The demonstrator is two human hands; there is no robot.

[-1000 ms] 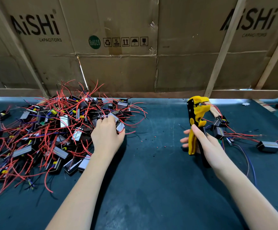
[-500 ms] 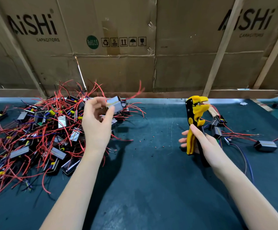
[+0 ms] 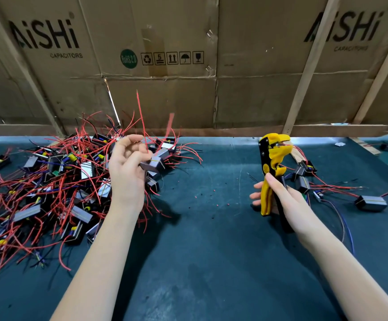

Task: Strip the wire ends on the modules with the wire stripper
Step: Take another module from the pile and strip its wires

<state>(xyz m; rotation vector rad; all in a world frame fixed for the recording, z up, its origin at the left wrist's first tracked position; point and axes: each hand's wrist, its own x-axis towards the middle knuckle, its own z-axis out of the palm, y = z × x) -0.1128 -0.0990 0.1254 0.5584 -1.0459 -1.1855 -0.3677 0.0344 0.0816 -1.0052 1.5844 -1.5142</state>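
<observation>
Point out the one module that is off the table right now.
The module held in the left hand, raised beside the pile, red wires sticking upward. All other modules lie on the mat.

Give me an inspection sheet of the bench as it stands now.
Surface: dark green mat, with small red and black specks near the middle.
Job's things: one module lifted in the left hand, its red wire sticking up; yellow stripper upright in the right hand.
Clutter: big pile of modules on the left; a few modules on the right.
Grips: left pinches the module; right wraps the stripper handles.
Cables: red leads tangled through the pile; blue lead on the right.
Surroundings: cardboard boxes marked AiSHi CAPACITORS behind, wooden slats leaning across them.
</observation>
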